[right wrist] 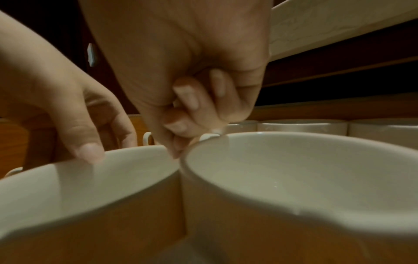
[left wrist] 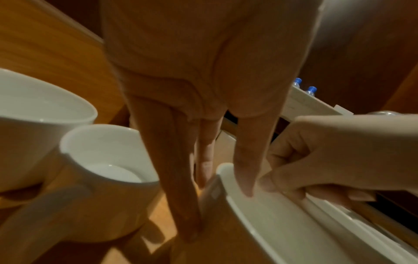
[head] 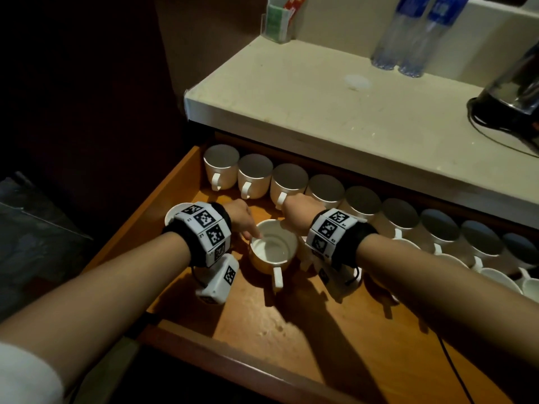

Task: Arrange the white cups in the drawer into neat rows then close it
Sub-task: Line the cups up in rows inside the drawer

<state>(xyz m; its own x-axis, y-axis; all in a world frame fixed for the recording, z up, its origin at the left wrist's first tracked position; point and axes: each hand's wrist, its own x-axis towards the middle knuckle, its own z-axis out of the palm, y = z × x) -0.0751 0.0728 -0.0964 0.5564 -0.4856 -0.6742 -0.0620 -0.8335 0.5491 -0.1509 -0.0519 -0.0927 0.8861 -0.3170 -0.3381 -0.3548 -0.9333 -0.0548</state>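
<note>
A: So, head view? Upright cup [head: 273, 248] in open drawer [head: 291, 322], between both hands.
B: Left wrist: left hand [left wrist: 203, 89] pinching cup's rim, thumb inside, fingers outside.
A: Right wrist: right hand [right wrist: 181, 80] curled, fingertips pinching second cup's [right wrist: 294, 178] rim, cups touching.

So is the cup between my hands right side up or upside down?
Right side up: the cup shows its open mouth and white inside, unlike the back row, turned bottoms up.

white cups [head: 273, 252] upright, open drawer [head: 291, 330]
</note>
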